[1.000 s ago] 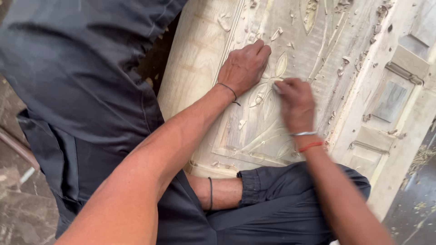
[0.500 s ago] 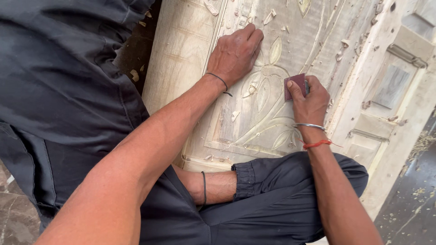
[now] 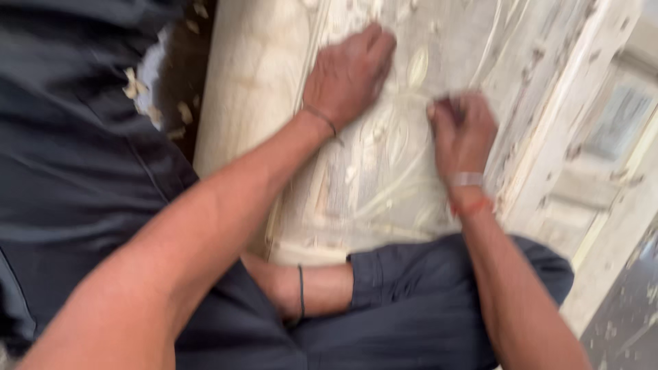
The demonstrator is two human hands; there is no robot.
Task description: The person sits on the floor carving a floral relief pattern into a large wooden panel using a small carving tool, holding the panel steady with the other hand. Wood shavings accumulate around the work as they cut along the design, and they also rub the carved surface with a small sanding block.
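A pale carved wooden panel (image 3: 384, 185) with leaf and vine relief lies in front of me, dusted with wood chips. My left hand (image 3: 349, 72) rests flat on its upper part, palm down, holding nothing; a thin dark band circles the wrist. My right hand (image 3: 462, 130) is a fist pressed on the carving to the right, closed on a small dark piece (image 3: 455, 109) that barely shows between the fingers. The frame is blurred by motion. A silver bangle and a red thread sit on the right wrist.
My dark trousers (image 3: 425, 308) and a bare ankle with a black band (image 3: 301, 291) lie against the panel's near edge. A raised moulded door frame (image 3: 603, 157) runs along the right. Dark cloth with wood chips (image 3: 82, 137) fills the left.
My right hand has slid left and slightly down across the carving. The left hand stays pressed on the panel. The view has moved closer and blurred.
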